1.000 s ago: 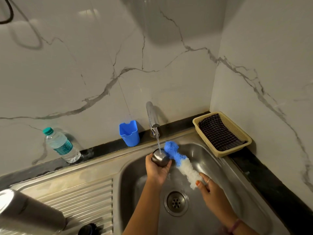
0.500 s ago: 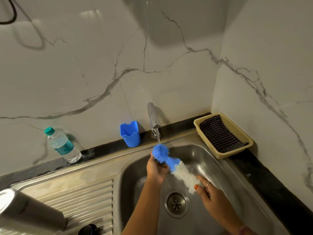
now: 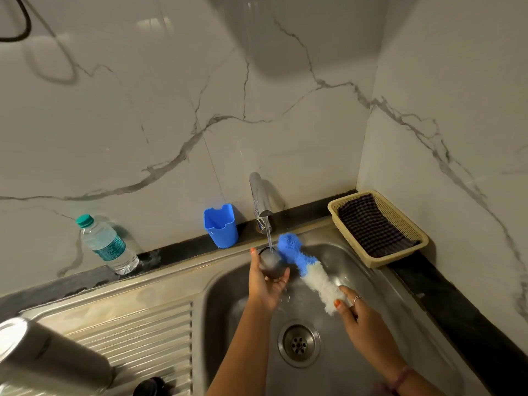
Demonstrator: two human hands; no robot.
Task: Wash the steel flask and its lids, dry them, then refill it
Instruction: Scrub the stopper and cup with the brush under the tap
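My left hand (image 3: 264,284) holds a small round steel lid (image 3: 271,264) over the sink, mouth up, right under the running stream from the tap (image 3: 260,201). A blue and white bottle brush (image 3: 307,268) is gripped by my right hand (image 3: 360,315) at its white end; the blue head sits just right of the lid, touching or nearly touching it. The steel flask (image 3: 43,358) lies on its side on the drainboard at the lower left. A dark round lid (image 3: 150,387) shows partly at the bottom edge.
The steel sink (image 3: 380,290) has its drain (image 3: 298,342) below my hands. A blue plastic cup (image 3: 221,225) and a water bottle (image 3: 107,245) stand on the black ledge behind. A beige basket (image 3: 397,221) with a dark checked cloth sits at the right corner.
Half a second ago the brush head was over the lid in my left hand; now it has moved right and the lid is open to the water stream.
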